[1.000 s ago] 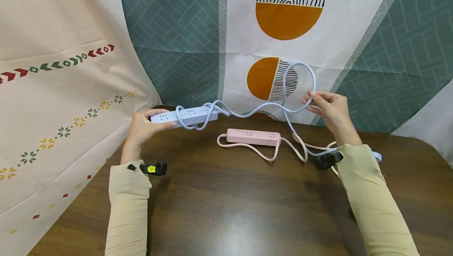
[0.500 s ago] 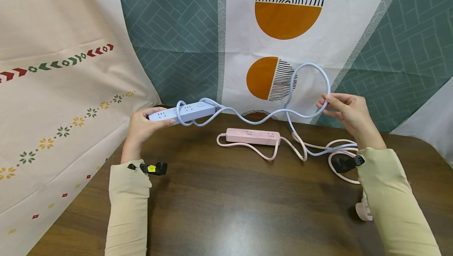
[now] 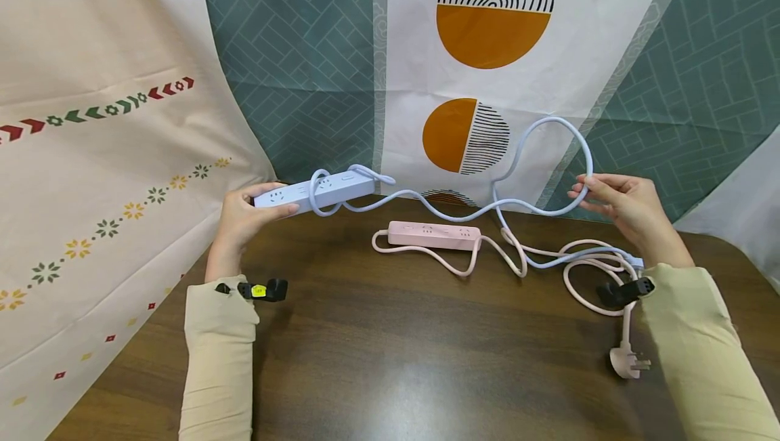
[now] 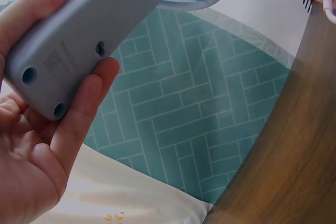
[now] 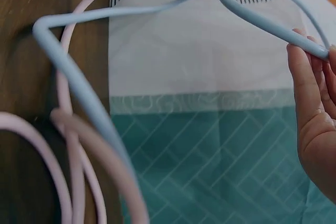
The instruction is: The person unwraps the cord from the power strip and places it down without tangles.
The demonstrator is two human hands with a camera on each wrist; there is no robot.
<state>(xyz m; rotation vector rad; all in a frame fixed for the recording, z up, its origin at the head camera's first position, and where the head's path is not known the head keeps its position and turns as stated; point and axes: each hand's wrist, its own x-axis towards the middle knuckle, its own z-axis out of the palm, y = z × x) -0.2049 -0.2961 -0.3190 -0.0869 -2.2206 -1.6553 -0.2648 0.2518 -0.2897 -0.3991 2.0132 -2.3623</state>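
A light blue power strip (image 3: 341,187) is held up at the left, its left end gripped by my left hand (image 3: 239,219). Its underside, with several round holes, faces the left wrist view. The strip's blue cord (image 3: 451,216) loops round its body, then runs right in waves. My right hand (image 3: 634,211) pinches that cord where it rises into a large loop. From the loop the cord drops to the table and crosses a pink cord (image 3: 514,241). In the right wrist view the fingers (image 5: 305,77) hold the blue cord (image 5: 262,23) at the right edge.
On the brown table (image 3: 378,332) lies a pink power strip (image 3: 434,234) with its own cord. Coils of pink cord and a pink plug (image 3: 625,362) lie at the right, near the blue cord's end (image 3: 634,261). Patterned cloth (image 3: 292,75) hangs behind and left.
My right hand has moved right and slightly down, drawing the blue cord out. The wrap round the blue strip is looser. The pink plug has come into view. The left hand is nearly still.
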